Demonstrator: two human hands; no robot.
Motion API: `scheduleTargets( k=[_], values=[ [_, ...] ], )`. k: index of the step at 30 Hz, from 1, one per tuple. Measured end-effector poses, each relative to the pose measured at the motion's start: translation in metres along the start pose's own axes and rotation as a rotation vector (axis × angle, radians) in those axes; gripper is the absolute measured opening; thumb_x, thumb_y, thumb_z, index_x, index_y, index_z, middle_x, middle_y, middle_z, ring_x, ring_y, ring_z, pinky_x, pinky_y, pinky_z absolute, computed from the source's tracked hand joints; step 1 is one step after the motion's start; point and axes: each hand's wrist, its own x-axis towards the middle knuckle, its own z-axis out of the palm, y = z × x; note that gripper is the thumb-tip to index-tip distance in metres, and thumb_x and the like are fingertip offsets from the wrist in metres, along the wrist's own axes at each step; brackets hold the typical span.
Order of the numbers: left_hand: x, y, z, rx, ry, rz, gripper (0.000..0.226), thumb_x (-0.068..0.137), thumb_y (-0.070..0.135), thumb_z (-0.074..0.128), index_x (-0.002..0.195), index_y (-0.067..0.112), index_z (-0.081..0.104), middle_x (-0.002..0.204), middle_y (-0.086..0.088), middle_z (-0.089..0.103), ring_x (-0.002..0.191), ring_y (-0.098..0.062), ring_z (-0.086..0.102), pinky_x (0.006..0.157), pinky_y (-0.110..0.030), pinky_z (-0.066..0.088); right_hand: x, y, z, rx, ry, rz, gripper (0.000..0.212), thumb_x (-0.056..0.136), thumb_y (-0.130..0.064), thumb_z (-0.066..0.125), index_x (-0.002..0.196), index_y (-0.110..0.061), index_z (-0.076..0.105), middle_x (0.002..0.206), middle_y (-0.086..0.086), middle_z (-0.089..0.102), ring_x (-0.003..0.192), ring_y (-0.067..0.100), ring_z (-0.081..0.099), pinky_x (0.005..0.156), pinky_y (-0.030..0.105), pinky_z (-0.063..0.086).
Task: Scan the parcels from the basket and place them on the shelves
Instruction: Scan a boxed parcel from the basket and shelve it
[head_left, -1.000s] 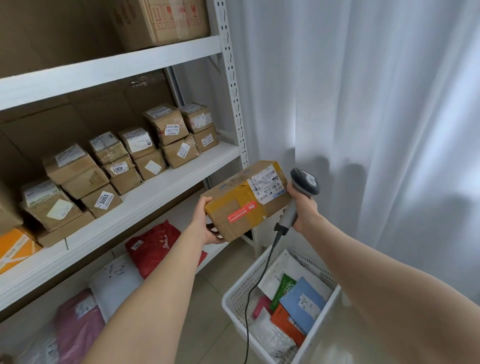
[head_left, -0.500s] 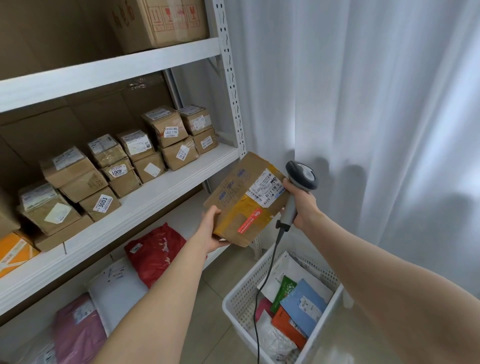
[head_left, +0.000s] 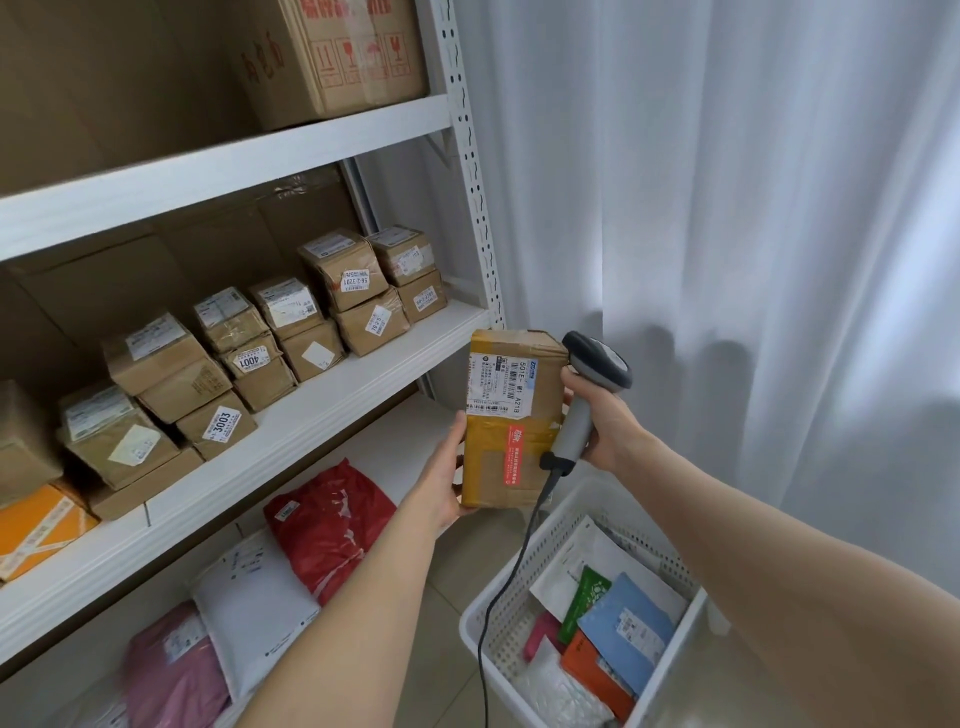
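Note:
My left hand (head_left: 444, 475) holds a brown cardboard parcel (head_left: 511, 415) upright by its lower left edge, its white address label facing me. My right hand (head_left: 605, 421) grips the handle of a grey barcode scanner (head_left: 587, 392) right beside the parcel's right edge, and its fingertips touch that edge. The scanner's black cable hangs down into the white basket (head_left: 506, 597) at the lower right, which holds several flat mailers in white, green, blue, orange and pink. The white shelves (head_left: 291, 415) stand to the left.
The middle shelf carries several stacked cardboard boxes (head_left: 244, 358) with number stickers and an orange box (head_left: 36, 525). Red (head_left: 332, 525), white (head_left: 249, 597) and pink (head_left: 166, 670) poly bags lie on the bottom shelf. A large carton (head_left: 337, 52) sits on top. White curtain (head_left: 727, 208) hangs to the right.
The parcel has turned from lying tilted to standing upright with its label toward me. It has dropped a little, and the scanner stays close at its right edge.

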Motion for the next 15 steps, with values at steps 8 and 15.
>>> scheduleTargets(
  k=[8,15],
  values=[
    [-0.005,0.013,0.006,-0.109,-0.092,-0.022,0.085,0.074,0.085,0.032,0.121,0.017,0.054,0.14,-0.016,0.049,0.131,-0.039,0.041,0.104,-0.066,0.025,0.0,-0.002,0.002,-0.16,-0.043,0.017,0.031,0.081,-0.025,0.076,0.107,-0.015,0.063,0.094,0.01,0.069,0.086,0.028,0.067,0.073,0.04,0.056],
    [0.003,0.033,0.003,-0.125,-0.079,-0.08,0.078,0.079,0.08,0.036,0.106,0.011,0.061,0.111,-0.019,0.063,0.11,-0.039,0.054,0.101,-0.066,0.033,-0.006,-0.003,-0.002,-0.275,-0.051,0.032,0.027,0.084,-0.018,0.074,0.108,-0.014,0.062,0.099,0.01,0.073,0.088,0.029,0.071,0.081,0.046,0.057]
  ],
)
